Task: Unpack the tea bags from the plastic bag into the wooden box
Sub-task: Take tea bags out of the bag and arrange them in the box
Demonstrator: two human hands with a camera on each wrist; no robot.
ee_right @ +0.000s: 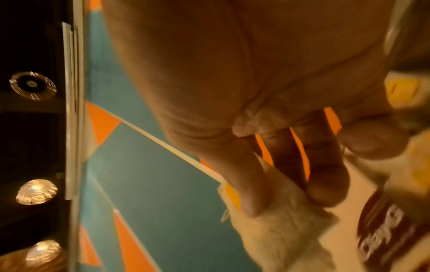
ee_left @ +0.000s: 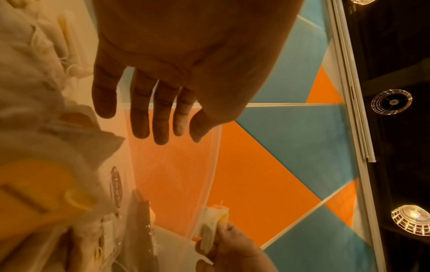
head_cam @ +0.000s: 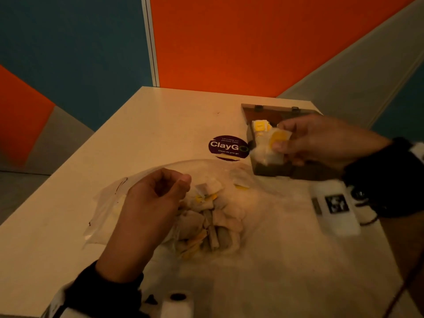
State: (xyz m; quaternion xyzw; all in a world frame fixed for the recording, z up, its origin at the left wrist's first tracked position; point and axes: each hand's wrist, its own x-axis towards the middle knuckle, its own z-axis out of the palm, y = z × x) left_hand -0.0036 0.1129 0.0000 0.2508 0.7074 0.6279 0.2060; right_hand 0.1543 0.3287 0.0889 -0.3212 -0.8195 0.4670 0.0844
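Tea bags (head_cam: 270, 143) with yellow tags sit pinched between the thumb and fingers of the right hand (head_cam: 321, 141), held over the near-left corner of the open wooden box (head_cam: 273, 168) at the far right of the pale worktop (head_cam: 160, 125). More yellow-tagged tea bags already lie in the box's far-left compartment (head_cam: 260, 126). Near the front edge, the left hand (head_cam: 151, 207) rests at the mouth of the clear plastic bag (head_cam: 107, 203), which lies flat on the worktop with a heap of loose tea bags (head_cam: 213, 221) inside; its fingers hang loosely curled in the head view and nearly straight in the left wrist view, gripping nothing there. A round purple "ClayGo" sticker (head_cam: 228, 148) is stuck to the worktop between the plastic bag and the wooden box, just beside the box. Orange and teal wall panels (head_cam: 218, 42) rise behind the worktop.
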